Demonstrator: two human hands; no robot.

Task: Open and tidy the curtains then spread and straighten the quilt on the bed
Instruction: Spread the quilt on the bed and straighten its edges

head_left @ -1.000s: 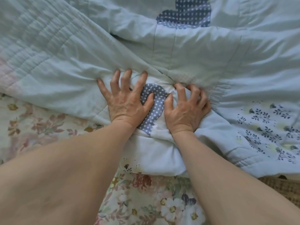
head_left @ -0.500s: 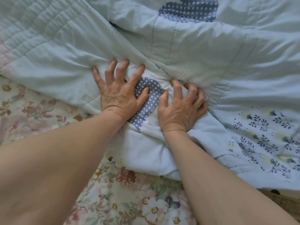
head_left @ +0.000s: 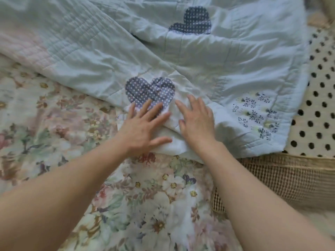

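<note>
Both hands lie flat with fingers spread and gripping nothing, the left hand (head_left: 145, 126) and right hand (head_left: 196, 122) side by side on the pale blue quilt (head_left: 208, 60), whose dotted heart patch (head_left: 150, 92) sits just beyond the left fingertips.

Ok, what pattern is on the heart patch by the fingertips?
Dark blue with small white dots, on the heart patch, clearest in the head view.
</note>
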